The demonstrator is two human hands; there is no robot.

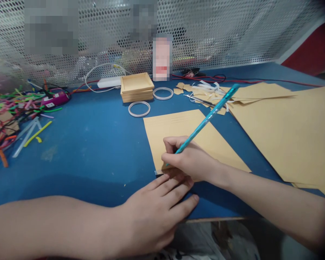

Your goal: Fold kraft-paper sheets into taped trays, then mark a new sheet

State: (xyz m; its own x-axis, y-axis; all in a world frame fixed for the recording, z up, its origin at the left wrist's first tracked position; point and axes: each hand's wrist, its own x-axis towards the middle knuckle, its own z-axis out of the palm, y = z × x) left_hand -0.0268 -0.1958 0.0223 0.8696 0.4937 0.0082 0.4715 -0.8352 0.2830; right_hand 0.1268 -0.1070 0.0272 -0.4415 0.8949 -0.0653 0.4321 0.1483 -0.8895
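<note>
My right hand [191,159] is closed around a shiny teal pencil [207,121], tilted with its lower end near the bottom of a tan paper sheet [173,131]. A few faint parallel lines run across the upper part of that sheet. My left hand [162,202] lies flat with its fingers stretched out, pressing at the sheet's near edge. From under its fingertips pokes the end of a narrow strip with a clear edge [158,173]; the rest is hidden, so I cannot tell what it is.
Larger tan sheets [292,137] lie at the right. Behind are paper scraps, a craft knife [202,100], two tape rings [139,109], stacked wooden trays [137,85] and a white power strip [109,82]. Colourful pipe cleaners [5,119] and a purple glue gun [55,100] crowd the left.
</note>
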